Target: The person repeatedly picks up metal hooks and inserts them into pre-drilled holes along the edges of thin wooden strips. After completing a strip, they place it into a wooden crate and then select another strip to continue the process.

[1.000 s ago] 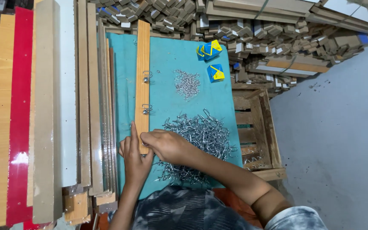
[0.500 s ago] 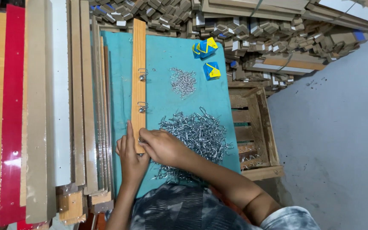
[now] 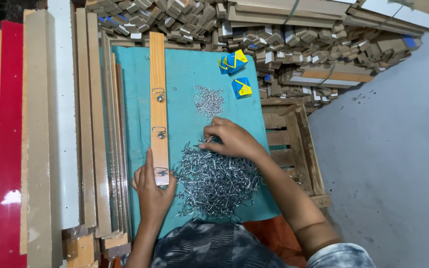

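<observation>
The left hand (image 3: 152,191) lies flat, fingers together, pressing the near end of a wooden strip (image 3: 158,104) on the teal tabletop (image 3: 189,74), beside a heap of metal hooks (image 3: 217,181). Just beyond, the right hand (image 3: 232,141) pinches a hook at the heap's far edge. Farther off lie a smaller pile of screws (image 3: 208,100) and blue-and-yellow boxes (image 3: 235,69).

From where I sit, a teal cloth (image 3: 194,74) covers the work surface beyond the fingers. To the left of the fingers I see long boards stood side by side: a red panel (image 3: 10,124), a white board (image 3: 63,114) and plain brown strips (image 3: 88,124). Past the fingertips lies a heap of small cardboard and wood offcuts (image 3: 284,39). To the right of the fingers sits a slatted wooden crate (image 3: 291,144), then grey concrete floor (image 3: 388,149), evenly lit.
</observation>
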